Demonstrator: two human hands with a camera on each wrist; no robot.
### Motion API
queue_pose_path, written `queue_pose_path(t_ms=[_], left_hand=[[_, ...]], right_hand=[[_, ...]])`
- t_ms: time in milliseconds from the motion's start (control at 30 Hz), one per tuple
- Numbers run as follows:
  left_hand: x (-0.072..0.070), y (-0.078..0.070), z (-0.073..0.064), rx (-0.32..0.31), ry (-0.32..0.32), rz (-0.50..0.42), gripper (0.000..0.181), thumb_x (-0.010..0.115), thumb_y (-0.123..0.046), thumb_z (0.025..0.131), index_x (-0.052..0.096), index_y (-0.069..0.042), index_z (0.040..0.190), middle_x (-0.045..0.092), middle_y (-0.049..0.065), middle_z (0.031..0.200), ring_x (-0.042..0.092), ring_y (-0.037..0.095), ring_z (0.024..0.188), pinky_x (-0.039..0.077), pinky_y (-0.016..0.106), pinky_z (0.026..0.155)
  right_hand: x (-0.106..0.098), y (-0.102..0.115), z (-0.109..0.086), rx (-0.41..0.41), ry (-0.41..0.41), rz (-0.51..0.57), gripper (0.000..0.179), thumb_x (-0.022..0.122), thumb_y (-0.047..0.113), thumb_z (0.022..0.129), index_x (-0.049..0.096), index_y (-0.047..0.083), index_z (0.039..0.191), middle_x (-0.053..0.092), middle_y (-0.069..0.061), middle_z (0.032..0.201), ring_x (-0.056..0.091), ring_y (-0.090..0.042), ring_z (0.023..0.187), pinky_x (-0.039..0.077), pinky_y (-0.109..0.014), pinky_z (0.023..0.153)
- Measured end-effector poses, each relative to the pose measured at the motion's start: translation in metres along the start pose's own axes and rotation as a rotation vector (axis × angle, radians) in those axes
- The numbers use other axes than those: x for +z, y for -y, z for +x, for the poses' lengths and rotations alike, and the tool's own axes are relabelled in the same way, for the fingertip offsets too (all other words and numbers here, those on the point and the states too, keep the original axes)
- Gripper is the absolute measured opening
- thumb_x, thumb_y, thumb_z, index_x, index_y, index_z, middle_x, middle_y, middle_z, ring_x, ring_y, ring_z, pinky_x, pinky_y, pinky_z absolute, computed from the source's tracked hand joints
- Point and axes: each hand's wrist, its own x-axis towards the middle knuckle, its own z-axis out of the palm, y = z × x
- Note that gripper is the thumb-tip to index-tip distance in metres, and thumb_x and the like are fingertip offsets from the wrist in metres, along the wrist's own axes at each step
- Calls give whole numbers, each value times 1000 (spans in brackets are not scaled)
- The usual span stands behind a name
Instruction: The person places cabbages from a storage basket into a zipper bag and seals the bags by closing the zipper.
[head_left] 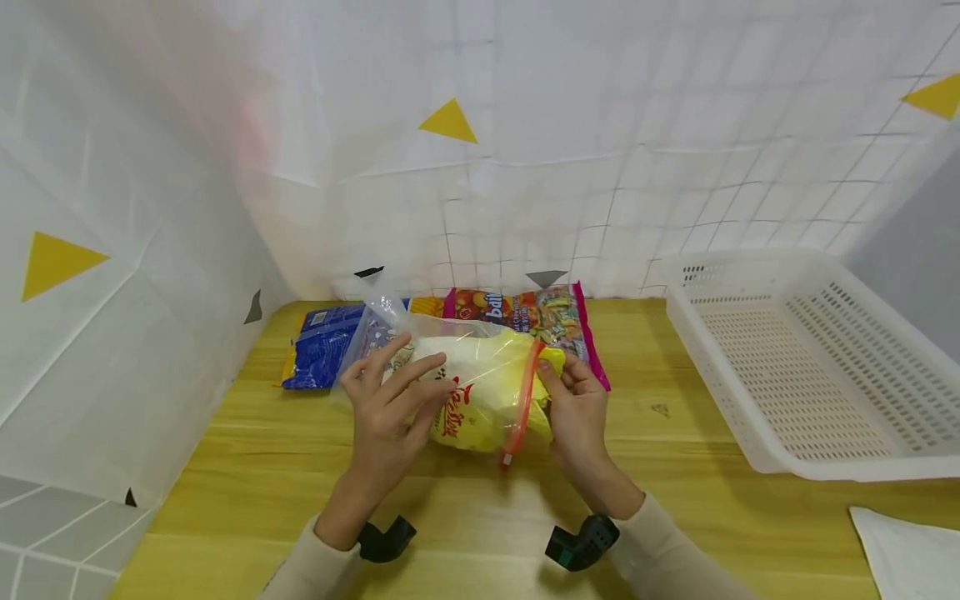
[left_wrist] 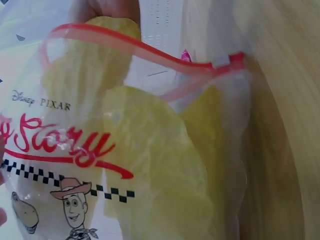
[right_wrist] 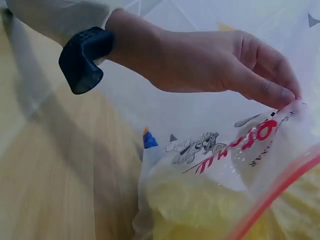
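Observation:
A clear zip bag [head_left: 491, 400] with red lettering, cartoon figures and a red slider strip lies on its side on the table. Inside it is a crinkled yellow packet [left_wrist: 150, 150], one end of which sticks out past the red strip. My right hand [head_left: 583, 412] pinches that protruding end between thumb and fingers. From the other side, my left hand [head_left: 390, 417] pinches the clear plastic of the bag's printed face, as the right wrist view shows [right_wrist: 215, 62]. Its other fingers spread above the bag. The slider [left_wrist: 220, 61] sits at the near end of the strip.
Behind the bag lie a blue packet [head_left: 322, 350] and a pink-edged sweets bag [head_left: 525, 308], both partly covered. A white plastic basket [head_left: 757, 442] stands at the right. Below it is a white flat sheet or pouch [head_left: 911, 550]. White cloth walls [head_left: 540, 200] border the table.

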Motion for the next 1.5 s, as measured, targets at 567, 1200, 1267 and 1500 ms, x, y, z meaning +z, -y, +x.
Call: queue_pose_path(t_ms=[567, 1200, 1267, 1500], left_hand=[[6, -5, -3, -1, -21, -52, 20, 64, -31, 101, 80, -19, 97, 77, 6, 113, 58, 37, 119, 24, 55, 99], [3, -11, 3, 65, -91, -5, 18, 67, -25, 100, 80, -15, 95, 78, 8, 107, 59, 36, 108, 25, 51, 93], [4, -9, 3, 24, -69, -14, 18, 67, -27, 100, 80, -15, 96, 78, 8, 107, 59, 36, 109, 25, 51, 94], [3, -5, 2, -19, -48, -89, 19, 68, -28, 99, 81, -15, 93, 79, 7, 105, 60, 37, 112, 25, 53, 95]], right_hand=[[-16, -7, 1, -436, 260, -150, 19, 64, -4, 96, 69, -7, 114, 76, 13, 100, 65, -5, 73, 58, -20, 65], [-6, 4, -10, -401, 79, -54, 19, 66, 1, 97, 71, -4, 114, 78, 5, 100, 66, -8, 70, 57, -20, 62], [-9, 4, -8, -404, 145, -69, 20, 65, 0, 97, 71, -4, 116, 78, 6, 104, 66, -10, 72, 58, -21, 64], [-16, 8, 4, -290, 426, -207, 23, 69, 5, 96, 72, -2, 118, 77, 10, 91, 67, -9, 73, 58, -25, 65]])
